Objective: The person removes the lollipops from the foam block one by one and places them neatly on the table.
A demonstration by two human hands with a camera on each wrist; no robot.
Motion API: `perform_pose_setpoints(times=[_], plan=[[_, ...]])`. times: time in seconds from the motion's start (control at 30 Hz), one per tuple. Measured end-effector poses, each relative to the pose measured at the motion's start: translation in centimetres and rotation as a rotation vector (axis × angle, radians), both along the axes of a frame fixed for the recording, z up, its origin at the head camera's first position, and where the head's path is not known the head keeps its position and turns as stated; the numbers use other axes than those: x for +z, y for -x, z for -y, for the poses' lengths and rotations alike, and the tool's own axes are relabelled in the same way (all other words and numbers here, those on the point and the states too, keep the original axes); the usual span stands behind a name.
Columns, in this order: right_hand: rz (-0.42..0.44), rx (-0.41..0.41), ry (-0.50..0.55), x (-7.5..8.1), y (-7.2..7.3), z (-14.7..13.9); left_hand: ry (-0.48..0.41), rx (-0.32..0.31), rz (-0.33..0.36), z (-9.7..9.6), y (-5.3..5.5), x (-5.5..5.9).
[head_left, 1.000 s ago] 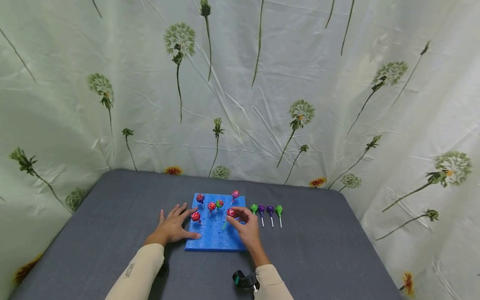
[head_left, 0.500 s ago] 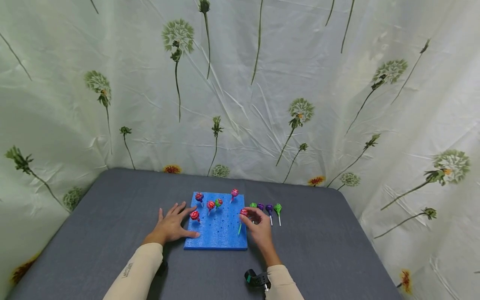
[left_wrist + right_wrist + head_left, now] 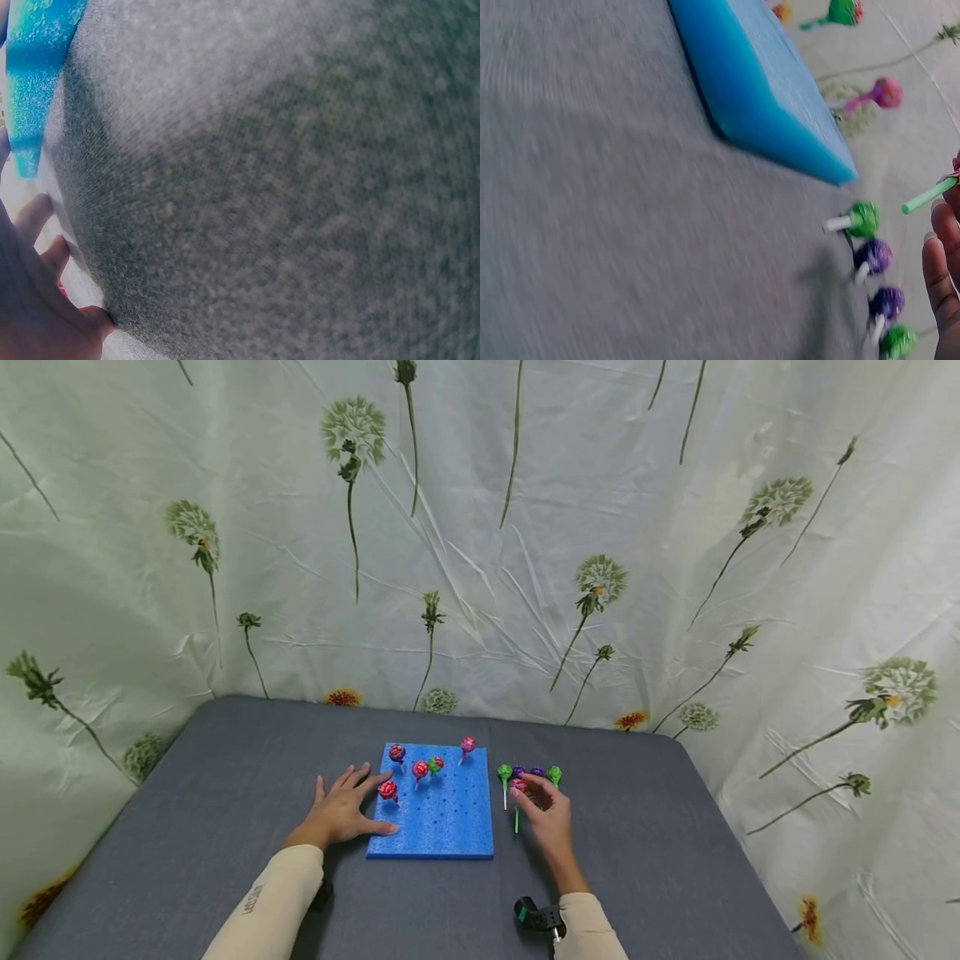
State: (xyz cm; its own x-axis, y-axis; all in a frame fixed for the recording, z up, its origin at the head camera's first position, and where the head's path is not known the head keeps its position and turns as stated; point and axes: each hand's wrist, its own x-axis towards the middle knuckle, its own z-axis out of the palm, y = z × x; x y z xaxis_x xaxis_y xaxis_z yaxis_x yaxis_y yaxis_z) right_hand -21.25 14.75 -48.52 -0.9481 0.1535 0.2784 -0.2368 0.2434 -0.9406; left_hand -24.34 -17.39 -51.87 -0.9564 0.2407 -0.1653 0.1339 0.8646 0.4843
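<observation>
My right hand [image 3: 551,822] pinches a red-wrapped lollipop [image 3: 517,787] by its head, its green stick [image 3: 930,196] pointing down. It is over the table, just right of a blue foam board [image 3: 453,835] dotted with small holes. My left hand [image 3: 341,812] lies with spread fingers against the board's left edge, the thumb on its near left part. Several lollipops stand in the board: a red one [image 3: 387,790], a dark red one [image 3: 397,752], another red one [image 3: 419,769], a green-and-red one [image 3: 436,765] and a pink one [image 3: 468,744].
Beyond my right hand lies a row of lollipops with white sticks: a green one [image 3: 505,773], two purple ones, partly hidden, and another green one [image 3: 898,341]. All rest on the grey table [image 3: 645,852]. A flower-printed curtain [image 3: 480,568] hangs behind the table.
My right hand has carried the red lollipop rightward, from above the board to beside the row of lollipops. The left hand keeps its place on the board.
</observation>
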Motion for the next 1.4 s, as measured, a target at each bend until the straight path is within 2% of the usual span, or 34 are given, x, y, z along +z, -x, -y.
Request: perform_pose_setpoints(times=[0.23, 0.43, 0.63, 0.77, 1.03, 1.4], plan=[[-0.074, -0.061, 0.100, -0.9, 0.6, -2.2, -0.002, 0.004, 0.012, -0.1, 0.0, 0.2], [-0.083, -0.094, 0.088, -1.3, 0.7, -3.9, -0.004, 0.002, 0.007, 0.0, -0.1, 0.2], [-0.043, -0.169, 0.045, -1.2, 0.7, -5.7, -0.025, 0.003, 0.015, -0.1, 0.0, 0.0], [-0.019, -0.189, 0.022, -1.3, 1.3, -6.8, -0.012, 0.007, 0.013, 0.0, 0.0, -0.1], [0.044, -0.234, 0.015, -3.7, 3.7, -9.1, -0.002, 0.010, 0.017, 0.1, 0.0, -0.1], [0.172, -0.393, -0.173, -3.9, 5.7, -9.7, -0.002, 0.004, 0.022, 0.0, 0.0, 0.2]])
